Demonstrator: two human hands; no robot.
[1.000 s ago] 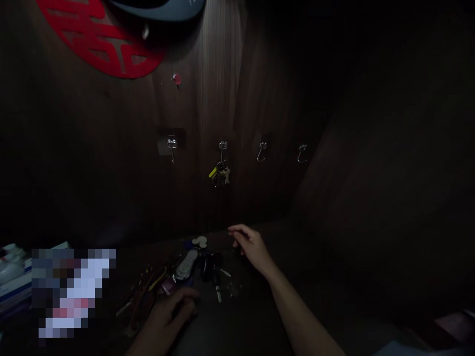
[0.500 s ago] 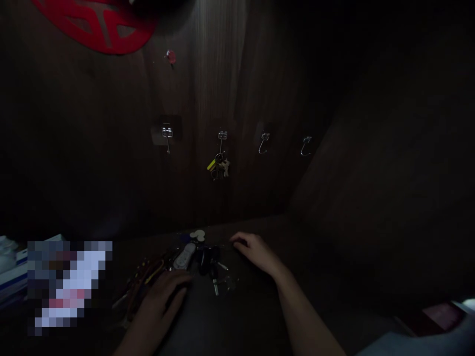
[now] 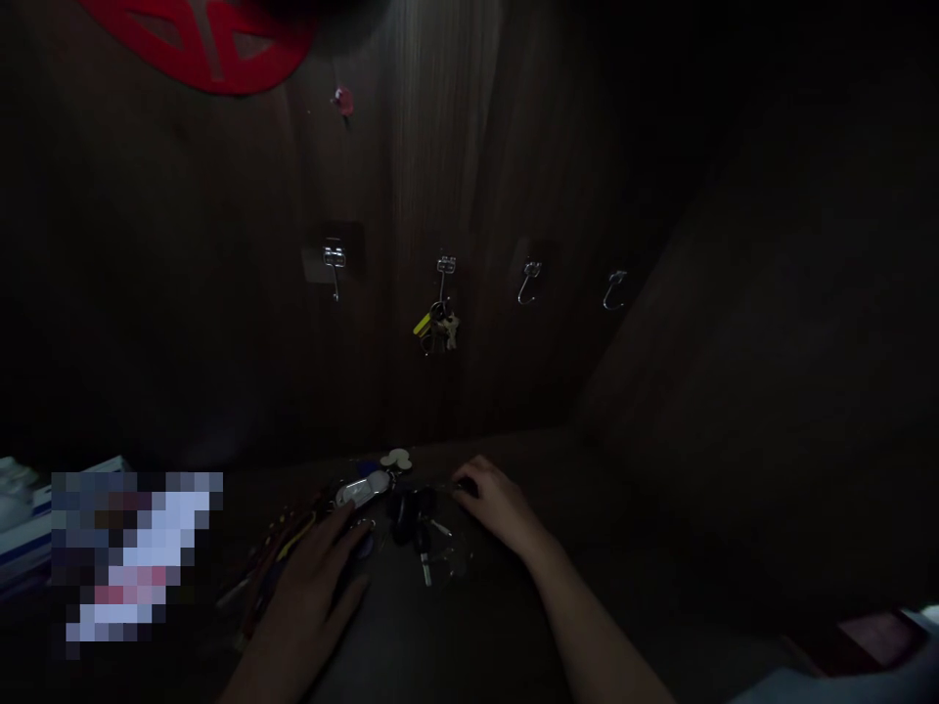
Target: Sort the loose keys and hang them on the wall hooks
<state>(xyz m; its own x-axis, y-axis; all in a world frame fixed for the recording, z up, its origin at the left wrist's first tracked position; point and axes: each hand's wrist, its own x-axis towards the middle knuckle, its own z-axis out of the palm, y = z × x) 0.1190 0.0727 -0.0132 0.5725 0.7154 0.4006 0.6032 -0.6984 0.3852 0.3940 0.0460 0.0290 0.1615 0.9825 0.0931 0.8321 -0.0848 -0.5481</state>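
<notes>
My left hand [image 3: 312,567] reaches over the pile on the dark surface, fingers apart, fingertips at the lower end of a grey-white fob [image 3: 363,489] shaped like a small remote. Beside those fingers lies a metal ring with a dark blue tag [image 3: 365,545]. My right hand [image 3: 495,499] is to the right of the pile, its thumb and fingers curled together; whatever they may hold is too dark to make out. Between both hands lie a bunch of black-headed keys [image 3: 411,516] and a pale rounded charm [image 3: 397,459]. Yellow and reddish cords [image 3: 290,538] are partly under my left hand.
Several metal hooks [image 3: 528,284] are fixed to the dark wooden wall; a key bunch with a yellow tag [image 3: 438,325] hangs from one. A red cut-out decoration [image 3: 242,73] is above. White-and-blue boxes [image 3: 29,528] stand at the left, and a side panel rises at the right.
The grey-white fob has turned to lie flatter, and the ring with the blue tag now shows. My left hand has shifted slightly and its fingers spread more. My right hand has barely moved.
</notes>
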